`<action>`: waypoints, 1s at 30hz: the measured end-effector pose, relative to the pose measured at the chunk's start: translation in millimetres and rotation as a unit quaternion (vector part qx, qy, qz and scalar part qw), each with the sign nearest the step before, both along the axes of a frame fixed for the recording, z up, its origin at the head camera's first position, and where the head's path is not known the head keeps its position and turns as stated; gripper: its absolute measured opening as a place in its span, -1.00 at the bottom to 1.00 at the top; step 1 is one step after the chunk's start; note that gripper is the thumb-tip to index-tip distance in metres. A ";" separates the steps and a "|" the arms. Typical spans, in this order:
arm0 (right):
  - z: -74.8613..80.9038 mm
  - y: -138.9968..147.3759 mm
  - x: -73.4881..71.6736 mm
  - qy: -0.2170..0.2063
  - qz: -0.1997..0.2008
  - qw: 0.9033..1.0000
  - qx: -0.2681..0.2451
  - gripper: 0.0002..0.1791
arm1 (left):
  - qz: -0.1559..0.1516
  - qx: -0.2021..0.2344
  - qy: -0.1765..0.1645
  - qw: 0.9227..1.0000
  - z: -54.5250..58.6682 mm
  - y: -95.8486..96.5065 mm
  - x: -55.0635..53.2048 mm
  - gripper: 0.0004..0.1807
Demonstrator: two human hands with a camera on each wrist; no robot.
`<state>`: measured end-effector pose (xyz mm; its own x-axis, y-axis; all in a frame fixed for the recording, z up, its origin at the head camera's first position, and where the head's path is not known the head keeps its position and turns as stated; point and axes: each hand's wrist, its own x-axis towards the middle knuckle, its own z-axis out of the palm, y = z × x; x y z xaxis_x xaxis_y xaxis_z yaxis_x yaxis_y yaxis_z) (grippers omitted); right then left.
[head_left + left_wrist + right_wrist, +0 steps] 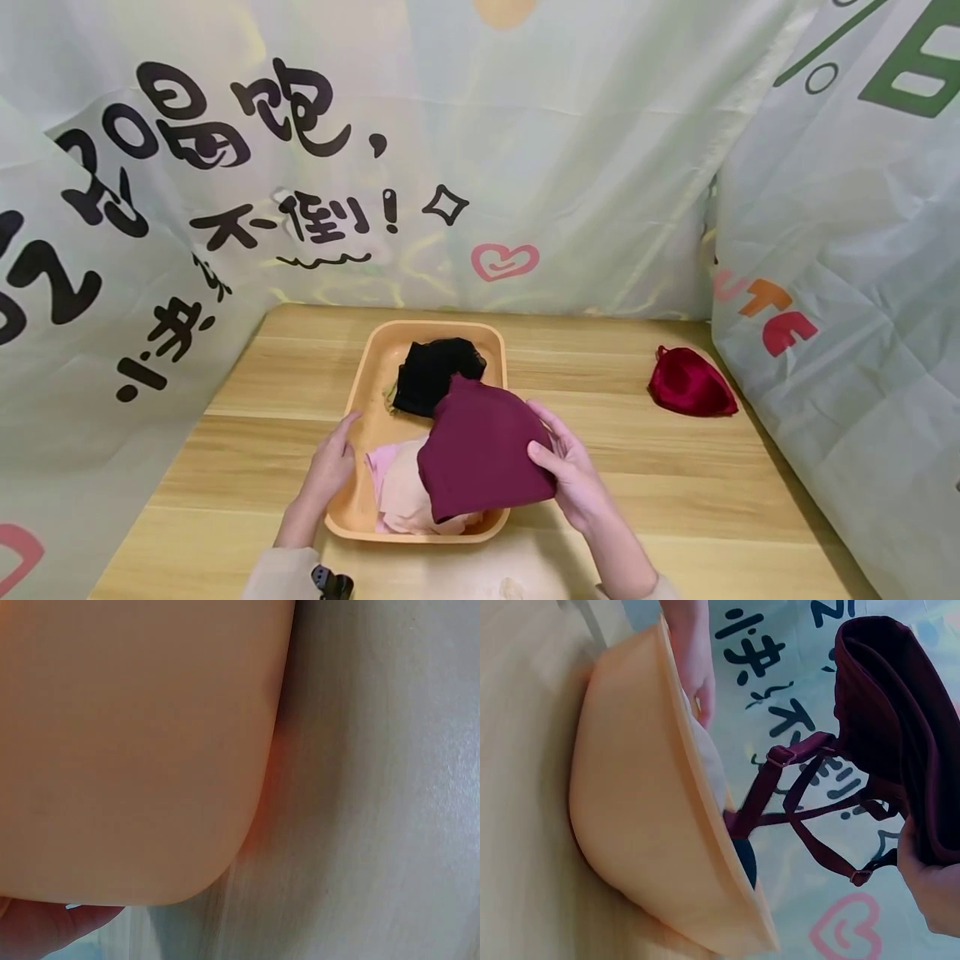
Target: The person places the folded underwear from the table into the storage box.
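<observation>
Right hand (570,479) pinches a maroon bra (483,446) at its right edge, while the left hand (330,462) rests at the left rim of the orange basket (378,379), whether gripping I cannot tell. Gathering the loose straps (763,787) clear of the rim and keeping the pinch light would likely preserve the fold. Held over the basket's right side, the bra looks smooth and matte, cups stacked, partly hiding the pale pink garment (401,487) on the near side.

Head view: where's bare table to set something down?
The table is bare between the tray and red garment, beyond the right hand; another patch lies left of the tray, beyond the left hand. The tray is crowded: black garment, pink garments, held maroon bra above.
</observation>
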<state>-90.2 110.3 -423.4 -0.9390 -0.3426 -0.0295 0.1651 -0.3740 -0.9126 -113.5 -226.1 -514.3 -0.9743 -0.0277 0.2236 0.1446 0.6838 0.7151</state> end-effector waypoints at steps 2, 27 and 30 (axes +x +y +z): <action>-1.3 -4.7 -0.2 -0.008 0.005 1.000 0.000 -0.38 | 0.001 0.000 -0.017 1.000 1.0 -0.5 -1.0 -0.43; -40.5 -46.7 -6.9 -0.047 0.008 0.997 0.066 -0.30 | 0.022 -0.027 -0.052 0.998 2.3 2.9 -2.6 -0.43; -44.9 -49.2 -9.0 -0.041 0.009 0.996 0.076 -0.30 | 0.023 -0.027 -0.048 0.998 2.4 2.2 -2.8 -0.43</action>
